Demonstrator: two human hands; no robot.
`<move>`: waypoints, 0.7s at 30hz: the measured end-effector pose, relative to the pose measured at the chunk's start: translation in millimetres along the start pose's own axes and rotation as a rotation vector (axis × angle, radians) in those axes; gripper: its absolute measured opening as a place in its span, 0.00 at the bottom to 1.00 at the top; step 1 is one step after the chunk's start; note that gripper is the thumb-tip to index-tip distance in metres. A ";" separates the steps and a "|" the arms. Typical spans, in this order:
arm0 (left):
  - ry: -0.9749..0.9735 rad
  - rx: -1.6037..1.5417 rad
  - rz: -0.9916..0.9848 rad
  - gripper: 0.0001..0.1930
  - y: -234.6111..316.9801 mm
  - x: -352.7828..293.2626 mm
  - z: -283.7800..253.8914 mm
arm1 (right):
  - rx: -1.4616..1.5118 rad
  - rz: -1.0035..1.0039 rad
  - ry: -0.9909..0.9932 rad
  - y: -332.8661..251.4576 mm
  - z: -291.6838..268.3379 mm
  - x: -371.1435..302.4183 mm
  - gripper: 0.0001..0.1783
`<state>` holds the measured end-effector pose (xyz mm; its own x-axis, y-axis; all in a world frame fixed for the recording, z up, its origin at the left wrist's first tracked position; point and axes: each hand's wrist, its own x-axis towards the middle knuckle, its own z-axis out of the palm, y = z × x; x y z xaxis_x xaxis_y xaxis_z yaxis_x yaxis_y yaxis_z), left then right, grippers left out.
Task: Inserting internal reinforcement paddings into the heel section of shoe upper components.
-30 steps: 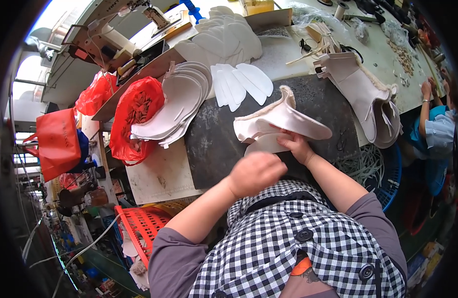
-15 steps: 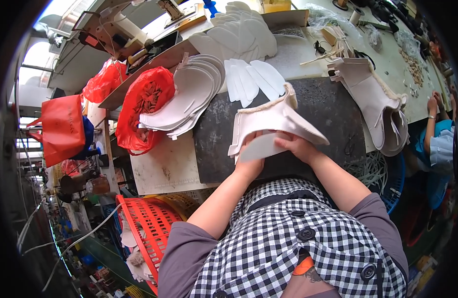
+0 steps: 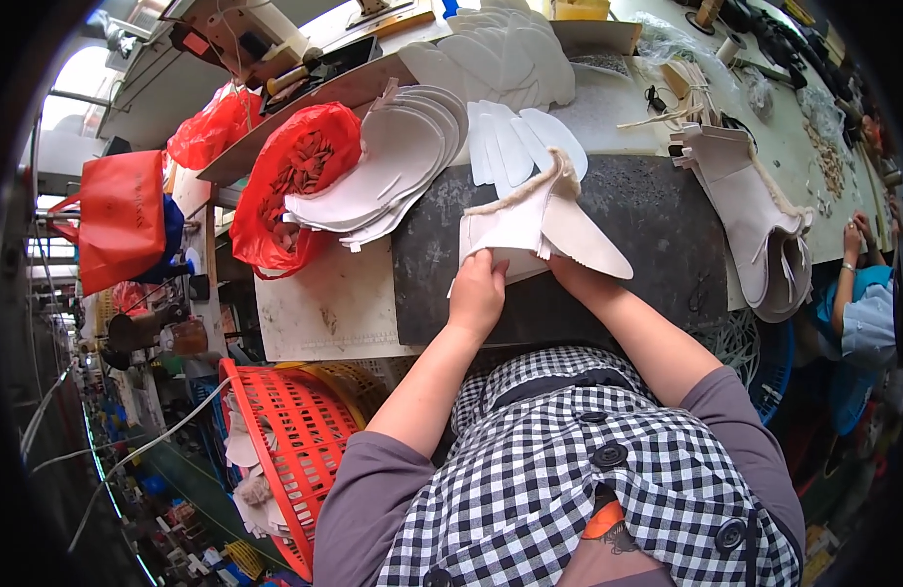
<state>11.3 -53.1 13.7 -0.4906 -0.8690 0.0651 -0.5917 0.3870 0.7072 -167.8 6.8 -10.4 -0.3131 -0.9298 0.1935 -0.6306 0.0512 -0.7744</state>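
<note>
A pale boot upper (image 3: 515,223) with a fuzzy beige trimmed edge is lifted over a dark work board (image 3: 657,245). My left hand (image 3: 478,292) is closed on its lower left edge, thumb and fingers pinching the material. Under the upper's right part lies my right hand (image 3: 579,282); its fingers are hidden, so I cannot tell what they grip. A whitish strip, perhaps the white stiffener, shows below the lower edge between my hands. Just beyond the upper, several loose white stiffener pieces (image 3: 505,142) lie fanned out.
Stacked pale uppers (image 3: 403,161) sit beside a red bag (image 3: 295,186) of small brown pieces. More white pieces (image 3: 500,59) are piled behind. Joined boot uppers (image 3: 750,215) lie at the right. A red basket (image 3: 295,450) stands lower left. Another person's hand (image 3: 851,240) shows far right.
The white stiffener that was held in front of the upper is now mostly out of sight. My left hand has moved to pinch the upper's edge; my right fingers have gone underneath.
</note>
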 end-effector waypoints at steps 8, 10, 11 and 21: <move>-0.021 0.277 0.156 0.09 -17.7 -15.1 21.9 | 0.121 0.028 -0.046 29.1 1.4 4.9 0.27; 0.055 0.276 0.189 0.09 -16.3 -20.0 22.7 | 0.199 0.407 -0.279 11.4 -7.7 22.1 0.33; 0.121 0.290 0.195 0.08 -13.0 -18.0 20.9 | 0.199 0.407 -0.283 9.4 -8.0 22.7 0.33; 0.193 0.252 0.163 0.11 -34.9 -10.2 29.2 | -0.003 0.056 -0.268 18.8 -4.2 19.5 0.36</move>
<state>18.3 -48.7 -32.2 -0.4761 -0.8222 0.3119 -0.6665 0.5688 0.4819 -188.8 -8.8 -18.7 -0.1490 -0.9887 -0.0164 -0.6197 0.1063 -0.7776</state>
